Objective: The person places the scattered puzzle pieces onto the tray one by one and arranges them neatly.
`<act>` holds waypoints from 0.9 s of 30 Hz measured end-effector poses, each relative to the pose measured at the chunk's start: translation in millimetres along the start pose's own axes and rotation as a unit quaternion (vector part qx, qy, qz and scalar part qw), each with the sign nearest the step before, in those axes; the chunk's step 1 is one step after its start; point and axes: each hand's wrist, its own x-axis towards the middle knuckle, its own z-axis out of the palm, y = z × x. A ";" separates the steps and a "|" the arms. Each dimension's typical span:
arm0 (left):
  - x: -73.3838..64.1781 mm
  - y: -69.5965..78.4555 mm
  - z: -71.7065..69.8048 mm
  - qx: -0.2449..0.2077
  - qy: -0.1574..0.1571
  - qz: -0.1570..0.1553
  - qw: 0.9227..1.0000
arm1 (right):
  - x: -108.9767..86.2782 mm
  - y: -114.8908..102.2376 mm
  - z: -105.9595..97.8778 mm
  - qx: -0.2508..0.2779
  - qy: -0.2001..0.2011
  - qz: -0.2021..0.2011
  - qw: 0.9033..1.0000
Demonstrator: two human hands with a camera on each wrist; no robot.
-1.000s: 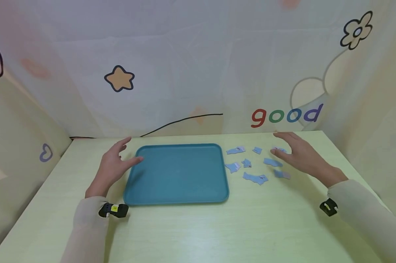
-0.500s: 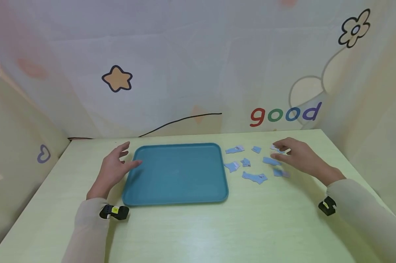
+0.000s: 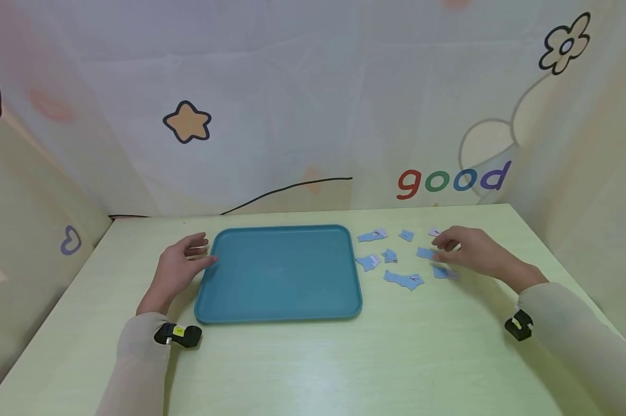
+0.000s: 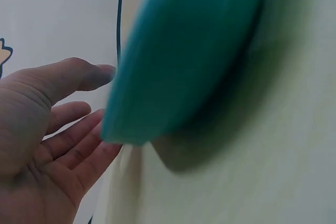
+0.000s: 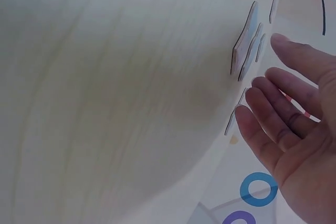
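Observation:
My left hand (image 3: 175,266) is at the left rim of a blue-green rectangular tray (image 3: 282,277), its thumb tip overlapping the rim and its fingers relaxed. In the left wrist view the tray (image 4: 178,61) looms large beside the thumb, with nothing in the palm. Above the right group of flat light-blue jigsaw puzzle pieces hovers my right hand (image 3: 474,251), fingers loosely bent and thumb apart from them. It partly hides a blue puzzle piece (image 3: 425,253) and another with a pale end (image 3: 434,231). The right wrist view shows the empty palm beside puzzle pieces (image 5: 245,40) seen edge-on.
More puzzle pieces lie right of the tray, among them a long one (image 3: 403,280), one by the rim (image 3: 368,263) and a small one (image 3: 406,235). A pale wooden table (image 3: 313,370) carries everything. A printed curtain (image 3: 292,115) stands behind and at both sides.
My right hand has come down closer to the puzzle pieces, its fingers bending and drawing nearer the thumb. The fingers of my left hand have sunk slightly beside the tray. The pieces and tray keep their places.

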 end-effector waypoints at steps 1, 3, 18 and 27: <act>0.0 -1.2 0.1 -0.002 0.000 0.001 1.000 | 0.0 0.3 0.5 0.000 -0.004 0.004 1.000; 0.0 -3.5 0.5 -0.003 0.001 0.002 1.000 | 0.2 0.9 1.6 0.002 -0.009 0.011 1.000; 0.9 -22.3 1.2 -0.022 -0.006 0.002 1.000 | 6.1 3.8 4.6 -0.001 -0.036 0.032 0.999; 0.6 -24.3 1.2 -0.028 -0.011 0.001 1.000 | 10.8 0.0 4.8 -0.013 -0.028 0.042 0.999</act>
